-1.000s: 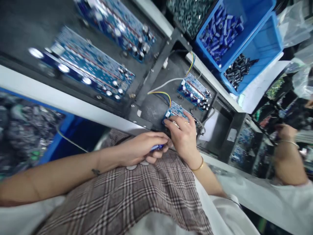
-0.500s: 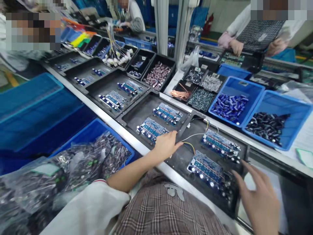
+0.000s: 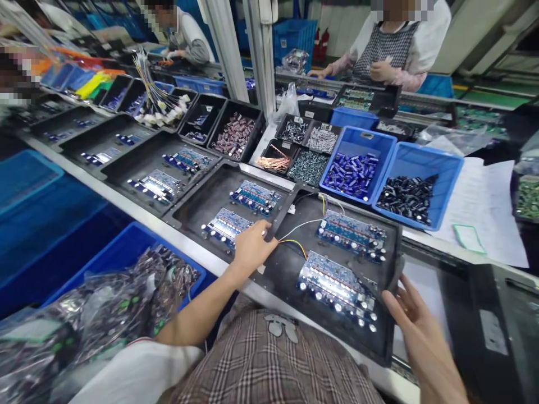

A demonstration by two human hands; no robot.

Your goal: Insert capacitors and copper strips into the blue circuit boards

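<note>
A black tray (image 3: 290, 283) carries two blue circuit boards, the near board (image 3: 337, 286) and the far board (image 3: 352, 233), both lined with round capacitors. White and yellow wires (image 3: 297, 242) run from the boards toward the tray's left wall. My left hand (image 3: 252, 244) is closed over that wall, fingers bent; the wire ends vanish at its fingertips, so whether it pinches them too is hidden. On the opposite side, my right hand (image 3: 415, 320) grips the right wall, thumb at the rim and fingers behind it.
More black trays with boards (image 3: 147, 188) line up leftward. Behind stand bins of blue capacitors (image 3: 352, 174), black capacitors (image 3: 406, 196) and brown parts (image 3: 236, 134). Bagged parts (image 3: 126, 297) fill a blue crate at lower left. Papers (image 3: 484, 207) lie right. Co-workers (image 3: 387, 53) sit across.
My right hand has closed from an open pose beside the tray onto its right wall. My left hand stays at the left wall. The whole view has shifted, so the scene sits farther left.
</note>
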